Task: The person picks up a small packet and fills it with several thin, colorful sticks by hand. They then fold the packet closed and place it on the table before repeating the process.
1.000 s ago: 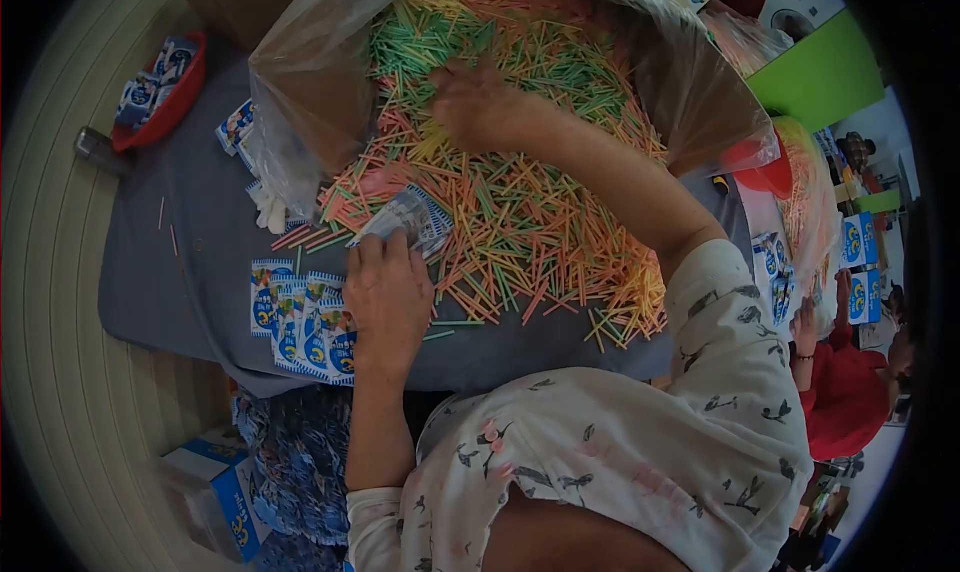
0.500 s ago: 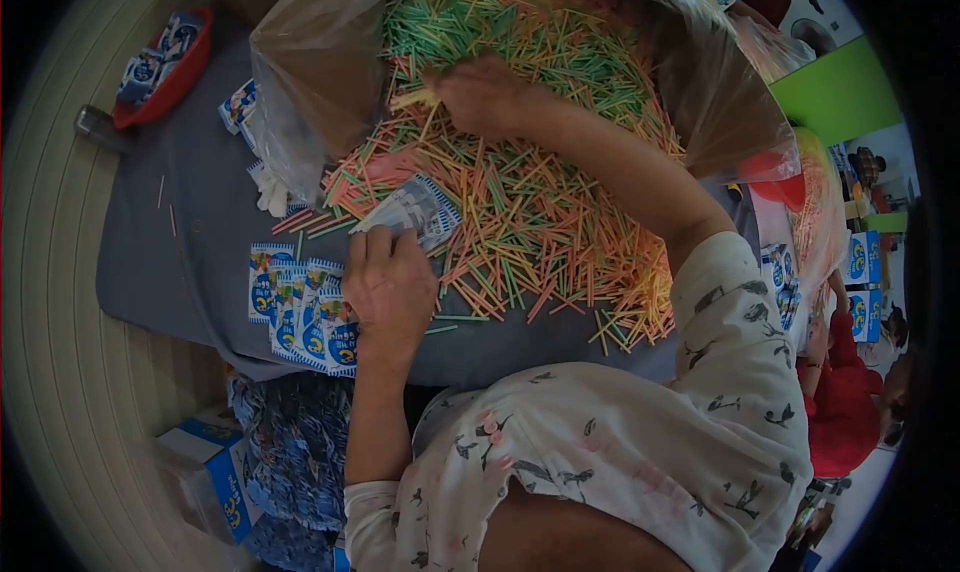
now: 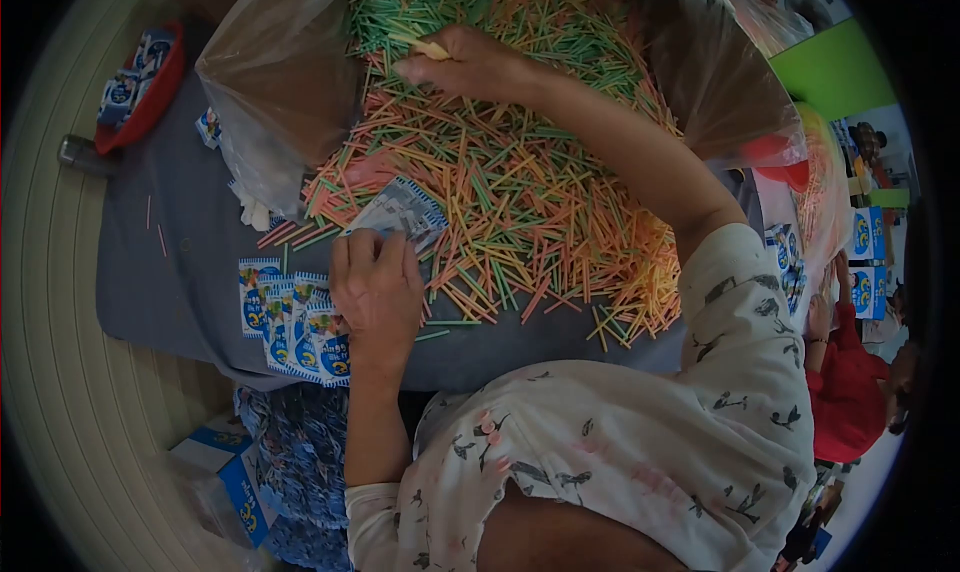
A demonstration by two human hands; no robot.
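My left hand (image 3: 378,287) is closed on the near edge of a small clear packet (image 3: 408,210) with blue-and-white edges. The packet lies against the front of a large heap of thin coloured sticks (image 3: 520,202) in pink, yellow, orange and green. Over the heap's far left part, my right hand (image 3: 468,64) pinches a few pale yellow sticks (image 3: 428,48), their ends poking out to the left. How many it holds is hidden by the fingers. Several printed blue-and-white packets (image 3: 295,322) overlap on the cloth beside my left wrist.
The heap spills from a plastic-lined carton (image 3: 285,82) onto a grey cloth-covered table (image 3: 160,282). A red basket of packets (image 3: 170,82) and a metal flask (image 3: 82,155) stand far left. A blue-and-white box (image 3: 225,462) is below left. A person in red (image 3: 848,387) is at right.
My right hand, still closed on yellow sticks, has moved farther over the green part of the heap. My left hand stays at the clear packet. The view has shifted slightly.
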